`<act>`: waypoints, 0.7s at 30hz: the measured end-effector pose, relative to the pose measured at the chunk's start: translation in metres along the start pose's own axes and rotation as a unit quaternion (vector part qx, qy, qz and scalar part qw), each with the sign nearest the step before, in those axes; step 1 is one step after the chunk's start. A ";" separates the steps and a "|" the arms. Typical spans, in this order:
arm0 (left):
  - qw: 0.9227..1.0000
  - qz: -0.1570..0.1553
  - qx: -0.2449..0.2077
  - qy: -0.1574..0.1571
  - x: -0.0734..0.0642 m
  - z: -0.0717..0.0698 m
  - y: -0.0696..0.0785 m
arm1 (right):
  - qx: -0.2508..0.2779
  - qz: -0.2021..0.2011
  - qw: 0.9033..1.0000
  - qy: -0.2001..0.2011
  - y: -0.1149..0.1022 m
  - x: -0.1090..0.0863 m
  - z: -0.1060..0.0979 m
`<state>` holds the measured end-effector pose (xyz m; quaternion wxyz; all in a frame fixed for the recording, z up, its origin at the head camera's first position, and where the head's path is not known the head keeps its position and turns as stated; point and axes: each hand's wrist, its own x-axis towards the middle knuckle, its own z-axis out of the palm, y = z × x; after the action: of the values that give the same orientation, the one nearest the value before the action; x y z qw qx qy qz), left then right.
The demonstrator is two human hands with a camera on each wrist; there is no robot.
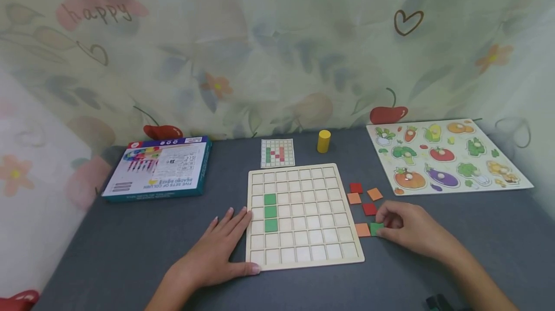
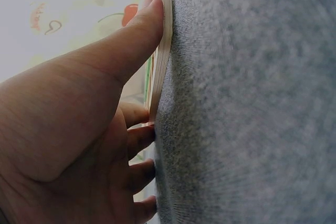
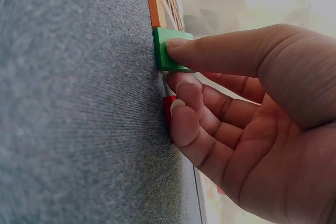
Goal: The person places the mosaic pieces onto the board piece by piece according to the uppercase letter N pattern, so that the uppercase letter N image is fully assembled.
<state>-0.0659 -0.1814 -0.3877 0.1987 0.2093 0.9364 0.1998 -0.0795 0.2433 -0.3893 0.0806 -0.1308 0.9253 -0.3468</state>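
Note:
A wooden grid board (image 1: 303, 214) lies on the table, with a column of green tiles (image 1: 270, 211) in its second column from the left. My left hand (image 1: 217, 253) rests at the board's left edge, fingers spread and thumb at the lower left corner; the left wrist view shows the thumb on the board's side. Right of the board, my right hand (image 1: 409, 229) pinches a loose green square tile (image 3: 170, 51), thumb on its face and curled fingers at its edge. Beside it lie an orange tile (image 1: 362, 230) and a red tile (image 1: 369, 209).
Another red tile (image 1: 356, 187) and two orange ones lie farther back. Behind the board are a pattern card (image 1: 277, 153) and a yellow cylinder (image 1: 323, 141). A boxed set (image 1: 158, 169) sits at left, a vegetable puzzle board (image 1: 446, 156) at right. A patterned curtain hangs behind.

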 end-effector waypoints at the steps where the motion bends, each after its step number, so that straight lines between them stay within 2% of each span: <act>1: 1.000 -0.001 0.001 0.000 0.000 0.000 0.000 | 0.002 -0.001 1.000 -0.001 0.000 0.000 0.000; 5: 1.000 -0.002 0.002 -0.001 0.001 0.001 -0.001 | 0.022 0.003 1.000 -0.011 0.000 0.000 -0.003; 11: 1.000 -0.001 0.005 0.000 0.002 0.002 -0.002 | 0.082 0.013 0.996 -0.034 0.001 0.000 -0.006; 21: 1.000 0.001 0.007 0.002 0.001 0.002 -0.002 | 0.135 0.020 0.990 -0.044 -0.005 0.001 -0.007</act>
<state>-0.0668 -0.1815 -0.3902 0.1952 0.2113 0.9378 0.1943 -0.0817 0.2440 -0.3806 0.1449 -0.1157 0.8678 -0.4610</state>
